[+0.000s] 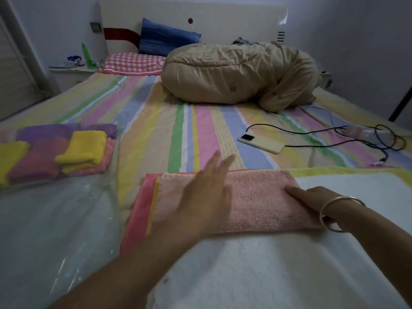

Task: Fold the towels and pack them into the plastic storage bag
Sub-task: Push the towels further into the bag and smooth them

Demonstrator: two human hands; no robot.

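- White fluffy cloth [278, 264] is lying spread nearest us on the striped bed sheet [178, 130]; we are judging it to be either a soft working surface or a towel waiting its turn.
- On its far edge, the folded pink terry towel [263, 204] is lying as a long rectangle, not yet in the bag. Its left end is overlapping a coral-red cloth [136, 210], with a yellow edge showing between them.
- Our left grip [207, 197] is released, fingers straight and spread, palm down over the towel's left half, forearm reaching in from the lower left. We are probably smoothing the fold, though we cannot tell whether the palm is touching.
- Our right grip [312, 199], with a silver bangle [341, 212] at the wrist, is also released. Its fingers are lying flat on the towel's right end, apparently pinning it against sliding.
- Well to the left, the clear plastic storage bag [55, 219] is lying flat, with folded yellow, pink and purple towels [82, 148] sitting at its far end and bare plastic nearer us.
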